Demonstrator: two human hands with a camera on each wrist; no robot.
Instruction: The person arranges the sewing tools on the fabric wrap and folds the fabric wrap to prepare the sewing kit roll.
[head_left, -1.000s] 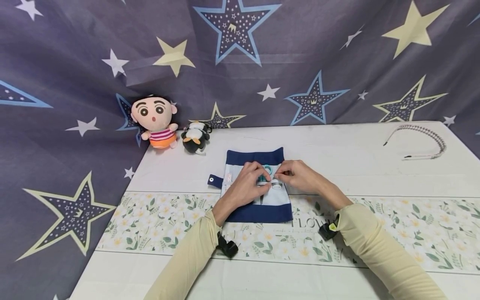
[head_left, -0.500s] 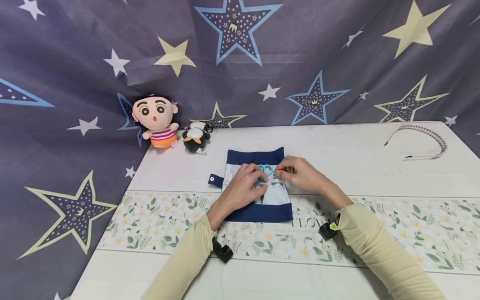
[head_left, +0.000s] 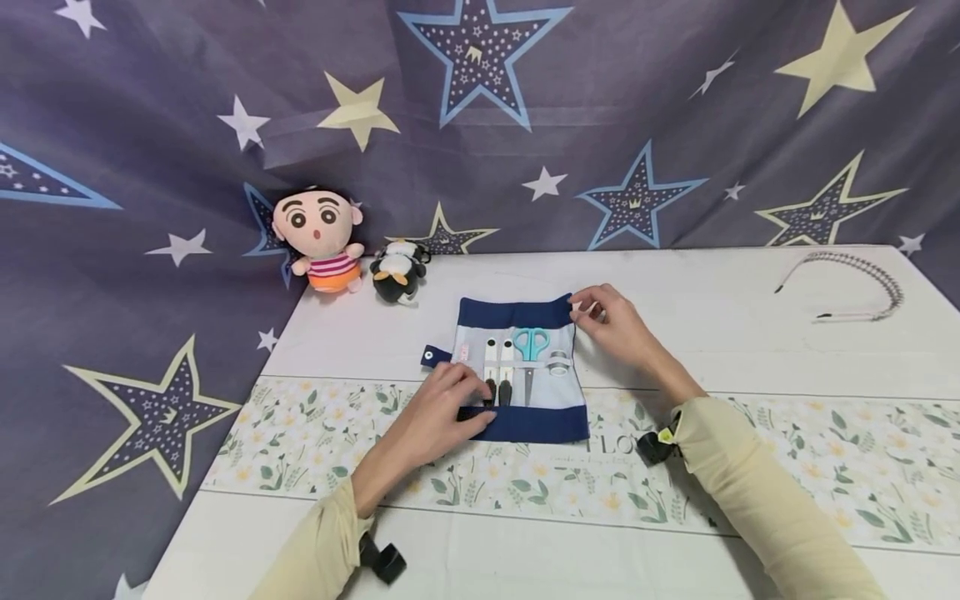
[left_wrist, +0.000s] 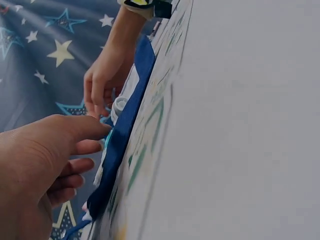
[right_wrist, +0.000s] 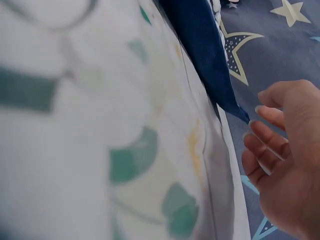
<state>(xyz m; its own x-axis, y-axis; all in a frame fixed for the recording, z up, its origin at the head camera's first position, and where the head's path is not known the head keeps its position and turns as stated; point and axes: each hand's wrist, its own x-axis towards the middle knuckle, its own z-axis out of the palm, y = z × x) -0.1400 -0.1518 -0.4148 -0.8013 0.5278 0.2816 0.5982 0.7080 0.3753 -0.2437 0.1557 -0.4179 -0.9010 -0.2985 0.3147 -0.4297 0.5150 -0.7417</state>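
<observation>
An unrolled navy fabric pouch with a pale lining lies on the table in the head view. A white elastic strap holds teal-handled scissors, two white-and-black slim tools and a small round clear-and-white item. My left hand is over the pouch's lower left part, fingers loosely bent, thumb apart from them; whether it touches the cloth I cannot tell. At the upper right corner is my right hand. In the right wrist view its fingertips meet the navy corner, thumb held apart.
A cartoon doll and a penguin plush sit at the back left of the table. A headband lies at the back right. Behind the table hangs a star-patterned curtain. A snap tab sticks out left of the pouch.
My left hand has moved off the scissors down and left to the pouch's lower left. My right hand has gone up from the round item to the upper right corner. The tools are now uncovered.
</observation>
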